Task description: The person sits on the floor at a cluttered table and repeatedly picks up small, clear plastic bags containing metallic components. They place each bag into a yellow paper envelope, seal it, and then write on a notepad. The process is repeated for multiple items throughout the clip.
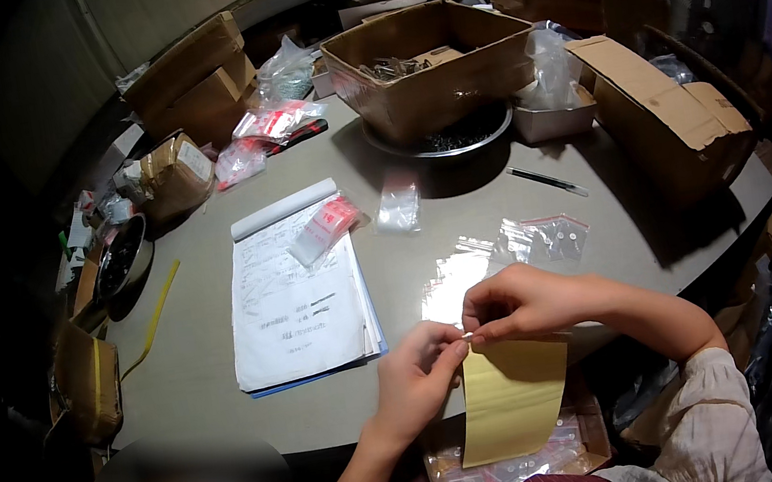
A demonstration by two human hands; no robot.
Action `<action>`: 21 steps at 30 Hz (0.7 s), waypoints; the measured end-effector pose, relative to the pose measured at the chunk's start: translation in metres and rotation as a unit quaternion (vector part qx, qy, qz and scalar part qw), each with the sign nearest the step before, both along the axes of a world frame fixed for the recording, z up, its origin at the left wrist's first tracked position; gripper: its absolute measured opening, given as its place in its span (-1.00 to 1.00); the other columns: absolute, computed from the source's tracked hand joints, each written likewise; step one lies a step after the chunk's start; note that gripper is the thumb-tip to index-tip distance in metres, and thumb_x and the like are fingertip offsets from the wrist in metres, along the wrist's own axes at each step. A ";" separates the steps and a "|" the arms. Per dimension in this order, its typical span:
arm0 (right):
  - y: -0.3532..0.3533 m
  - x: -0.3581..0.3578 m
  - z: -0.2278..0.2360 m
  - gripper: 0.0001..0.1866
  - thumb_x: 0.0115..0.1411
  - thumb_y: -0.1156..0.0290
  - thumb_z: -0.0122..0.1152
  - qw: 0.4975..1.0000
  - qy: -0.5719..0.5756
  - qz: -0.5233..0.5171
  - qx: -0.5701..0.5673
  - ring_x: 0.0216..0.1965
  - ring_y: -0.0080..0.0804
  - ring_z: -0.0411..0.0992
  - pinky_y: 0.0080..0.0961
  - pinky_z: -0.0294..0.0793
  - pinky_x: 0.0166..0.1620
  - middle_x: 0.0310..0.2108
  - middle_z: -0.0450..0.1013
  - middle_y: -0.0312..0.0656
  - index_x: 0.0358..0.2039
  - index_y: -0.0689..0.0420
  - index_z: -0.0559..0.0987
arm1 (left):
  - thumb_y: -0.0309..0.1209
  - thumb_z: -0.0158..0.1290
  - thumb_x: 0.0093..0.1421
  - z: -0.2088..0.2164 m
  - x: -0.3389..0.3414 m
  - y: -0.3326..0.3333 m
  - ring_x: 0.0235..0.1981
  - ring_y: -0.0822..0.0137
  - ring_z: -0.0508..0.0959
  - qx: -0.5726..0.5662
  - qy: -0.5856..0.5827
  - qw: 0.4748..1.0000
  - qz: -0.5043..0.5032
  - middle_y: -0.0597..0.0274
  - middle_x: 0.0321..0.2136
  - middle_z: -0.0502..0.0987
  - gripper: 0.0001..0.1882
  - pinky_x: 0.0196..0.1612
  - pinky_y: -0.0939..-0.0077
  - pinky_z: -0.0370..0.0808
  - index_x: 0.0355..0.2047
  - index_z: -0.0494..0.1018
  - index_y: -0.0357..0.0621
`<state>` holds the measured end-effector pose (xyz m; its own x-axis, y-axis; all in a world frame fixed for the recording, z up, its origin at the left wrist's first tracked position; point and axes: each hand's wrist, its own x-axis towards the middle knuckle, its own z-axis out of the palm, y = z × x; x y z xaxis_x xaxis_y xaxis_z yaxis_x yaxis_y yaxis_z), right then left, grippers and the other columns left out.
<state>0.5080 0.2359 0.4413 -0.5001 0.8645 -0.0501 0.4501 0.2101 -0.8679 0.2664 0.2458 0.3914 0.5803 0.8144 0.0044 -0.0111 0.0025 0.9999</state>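
My left hand (418, 375) and my right hand (523, 304) meet at the table's near edge, thumbs and fingers closed in a pinch. A small white piece (467, 336) shows between their fingertips; its kind is too small to tell. Directly below hangs a yellow sheet (513, 406), its top edge partly hidden by the right hand. Beyond the hands, clear zip bags (544, 240) lie fanned out, some with small round pale pieces inside. Under the sheet, an open cardboard box (593, 434) holds more clear bags.
Left of the hands lies a written notepad (293, 313) with a red-and-clear bag (325, 230) on it. A pen (547, 182) rests to the right. A large cardboard box (443, 85) sits on a metal bowl (490, 136) of dark small parts. A yellow strip (157, 312) lies at left.
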 end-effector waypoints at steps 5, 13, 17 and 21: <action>-0.008 -0.002 -0.003 -0.83 0.30 0.42 0.38 1.000 0.012 -0.014 0.022 -0.32 -0.53 0.50 -0.49 0.51 -0.24 -0.35 0.53 -0.31 -0.17 0.18 0.59 | -0.46 0.22 0.38 0.001 0.001 0.002 -0.41 0.65 0.53 0.053 0.031 0.998 -0.004 0.37 -0.40 0.62 -0.85 -0.35 0.71 0.48 -0.14 0.55 -0.30; -0.035 -0.028 -0.007 -0.71 0.04 0.46 0.24 0.793 -0.250 0.014 0.556 -0.23 -0.27 0.49 -0.35 0.53 -0.17 -0.31 0.42 -0.18 -0.17 0.20 0.59 | -0.46 0.15 0.40 0.002 -0.002 0.004 -0.48 0.63 0.53 0.011 0.020 1.000 0.000 0.35 -0.48 0.60 -0.87 -0.45 0.70 0.44 -0.16 0.54 -0.31; -0.032 -0.021 -0.014 -0.82 0.07 0.50 0.31 0.758 -0.212 0.104 0.608 -0.19 -0.26 0.55 -0.37 0.56 -0.15 -0.28 0.50 -0.15 -0.26 0.19 0.63 | -0.43 0.14 0.43 0.011 -0.003 0.006 -0.48 0.58 0.59 -0.045 0.017 0.999 -0.017 0.31 -0.46 0.62 -0.85 -0.46 0.67 0.50 -0.17 0.53 -0.31; -0.003 0.001 -0.010 -0.81 0.09 0.54 0.43 0.928 0.039 -0.052 0.366 -0.36 -0.25 0.55 -0.39 0.56 -0.24 -0.35 0.57 -0.12 -0.26 0.20 0.65 | -0.42 0.14 0.43 0.007 0.000 0.006 -0.47 0.56 0.63 -0.073 0.027 0.997 -0.004 0.30 -0.46 0.63 -0.84 -0.45 0.67 0.53 -0.15 0.52 -0.31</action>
<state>0.5087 0.2330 0.4309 -0.3899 0.6959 0.6031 0.4432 0.7159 -0.5396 0.2665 0.2520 0.3985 0.5822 0.7999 -0.1454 0.0432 0.1482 0.9880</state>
